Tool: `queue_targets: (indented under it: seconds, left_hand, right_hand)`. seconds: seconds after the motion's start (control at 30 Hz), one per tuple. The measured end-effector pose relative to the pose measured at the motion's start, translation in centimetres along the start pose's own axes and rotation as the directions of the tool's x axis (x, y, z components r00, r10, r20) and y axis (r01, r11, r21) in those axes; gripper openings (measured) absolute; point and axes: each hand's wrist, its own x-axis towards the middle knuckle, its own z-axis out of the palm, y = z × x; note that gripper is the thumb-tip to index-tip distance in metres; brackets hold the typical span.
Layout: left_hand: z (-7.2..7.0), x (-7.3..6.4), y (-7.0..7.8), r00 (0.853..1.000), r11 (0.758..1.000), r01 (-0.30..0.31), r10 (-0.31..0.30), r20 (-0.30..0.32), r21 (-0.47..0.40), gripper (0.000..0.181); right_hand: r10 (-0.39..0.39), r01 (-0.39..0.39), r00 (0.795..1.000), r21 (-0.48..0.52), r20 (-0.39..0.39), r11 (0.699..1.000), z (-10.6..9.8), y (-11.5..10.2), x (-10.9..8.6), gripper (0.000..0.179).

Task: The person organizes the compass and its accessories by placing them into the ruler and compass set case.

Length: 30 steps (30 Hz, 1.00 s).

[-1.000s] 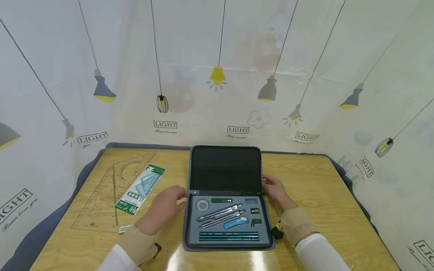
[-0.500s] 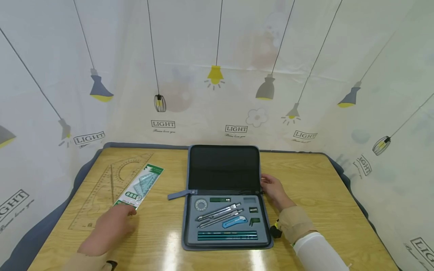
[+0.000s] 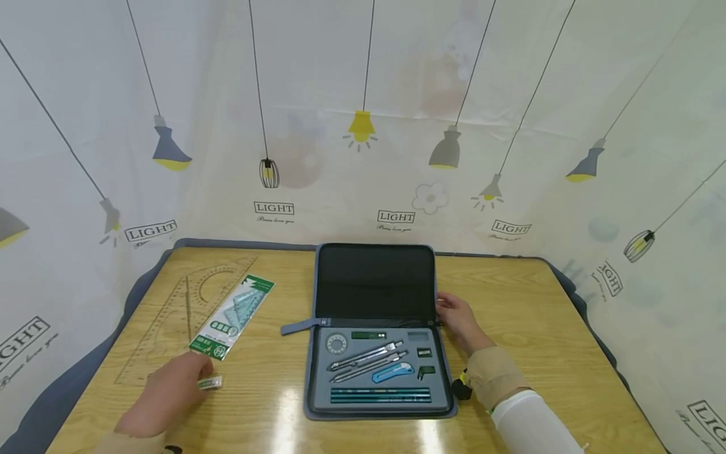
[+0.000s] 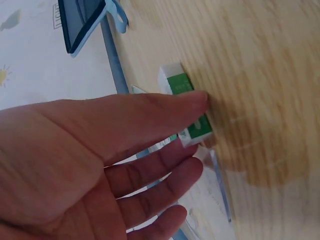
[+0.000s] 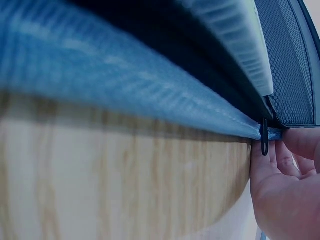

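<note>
Thumb and fingers of my left hand (image 3: 167,388) pinch a small white eraser in a green sleeve (image 3: 210,383), which shows its printed band in the left wrist view. The blue zip case (image 3: 311,378) lies unfolded, its black mesh lid (image 3: 374,280) raised. My right hand (image 3: 462,321) grips the right edge of the case near the hinge, thumb on the lid side, fingers behind. A black zip pull (image 5: 265,140) hangs beside those fingers. In the case's grey insert sit compasses (image 3: 365,356), a blue cutter (image 3: 393,372), green pencils (image 3: 380,395) and a round white piece (image 3: 336,343).
Clear set squares (image 3: 188,315) lie flat at the left. Partly over them rests a green-and-white ruler packet (image 3: 232,317). A blue strap (image 3: 297,326) sticks out left of the case. A printed curtain (image 3: 317,126) hangs behind the wooden table (image 3: 499,284).
My left hand has left the case's left side and moved left and down to the eraser, now between its fingers. The blue strap has come into view. My right hand stays put.
</note>
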Motion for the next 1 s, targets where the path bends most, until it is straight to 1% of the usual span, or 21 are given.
queue_targets:
  seconds: [0.13, 0.3, 0.5, 0.6, 0.73, 0.83, 0.9, 1.0]
  left_hand:
    - [0.2, 0.1, 0.1, 1.0, 1.0, 0.01, -0.01, 0.004, -0.028, 0.016]
    - [0.5, 0.0, 0.3, 1.0, 0.999, -0.011, 0.01, -0.006, -0.047, 0.018]
    - [0.6, 0.2, 0.9, 1.0, 0.997, -0.006, 0.008, 0.017, -0.079, 0.013]
    - [0.5, 0.4, 1.2, 1.0, 0.997, -0.012, 0.013, 0.013, -0.076, 0.011]
    - [0.6, 0.6, 1.5, 0.999, 0.998, -0.045, 0.044, -0.018, -0.049, 0.012]
    - [0.7, 0.9, 2.0, 0.997, 0.997, -0.071, 0.07, -0.034, -0.034, 0.014]
    - [0.6, 1.2, 2.6, 0.997, 0.997, -0.072, 0.071, -0.029, -0.041, 0.014]
    - [0.6, 1.6, 3.6, 0.994, 0.994, -0.099, 0.097, -0.04, -0.044, 0.012]
  right_hand:
    - [0.005, -0.005, 1.0, -0.005, 0.001, 1.0, 0.0, 0.1, 0.0, 0.039]
    - [0.002, -0.002, 1.0, 0.0, 0.004, 1.0, -0.1, 0.3, 0.1, 0.039]
    - [-0.022, 0.022, 1.0, 0.014, 0.006, 1.0, -0.1, 0.3, 0.1, 0.039]
    - [-0.021, 0.021, 1.0, 0.015, 0.005, 1.0, -0.1, 0.3, 0.1, 0.039]
    - [-0.007, 0.007, 1.0, 0.003, 0.005, 1.0, -0.2, 0.2, 0.1, 0.038]
    - [-0.005, 0.005, 1.0, -0.003, 0.003, 1.0, -0.2, 0.2, 0.1, 0.039]
    - [-0.008, 0.008, 1.0, 0.001, 0.001, 1.0, -0.1, 0.2, 0.1, 0.039]
    - [-0.016, 0.016, 1.0, 0.006, 0.004, 1.0, 0.0, 0.1, 0.1, 0.039]
